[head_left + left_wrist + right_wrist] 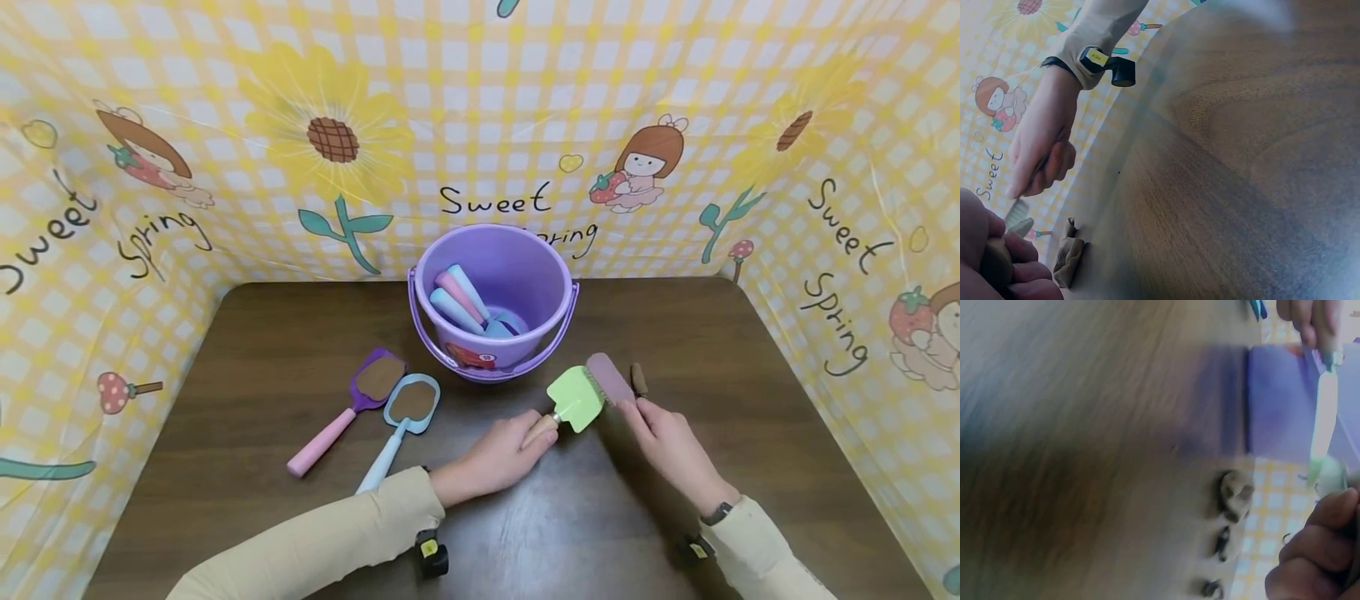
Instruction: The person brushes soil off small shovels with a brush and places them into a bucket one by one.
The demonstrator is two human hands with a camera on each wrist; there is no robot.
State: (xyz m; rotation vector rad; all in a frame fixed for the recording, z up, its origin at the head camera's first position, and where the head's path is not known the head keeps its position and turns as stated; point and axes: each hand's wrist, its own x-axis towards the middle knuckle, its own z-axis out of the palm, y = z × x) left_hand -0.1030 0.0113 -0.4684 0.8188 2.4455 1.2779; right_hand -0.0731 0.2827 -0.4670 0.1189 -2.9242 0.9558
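In the head view my left hand (495, 457) grips the wooden handle of a small light-green shovel (577, 402), its blade raised over the table. My right hand (673, 448) holds a mauve brush (609, 377), whose bristles meet the blade's right edge. Its handle is mostly hidden by the fingers. Just right of the brush lies a brown lump (638, 380). In the right wrist view, brown lumps (1236, 495) lie on the table near the purple bucket (1279, 406). The left wrist view shows a crumpled brown piece (1069, 259) beyond the left fingers.
The purple bucket stands at the back middle, its handle lowered to the front, with several pastel-handled tools (459, 298) inside. To the left lie a purple shovel with pink handle (322, 443) and a light-blue shovel (382, 462), both with brown patches on their blades. Checked cloth (480, 108) surrounds the table.
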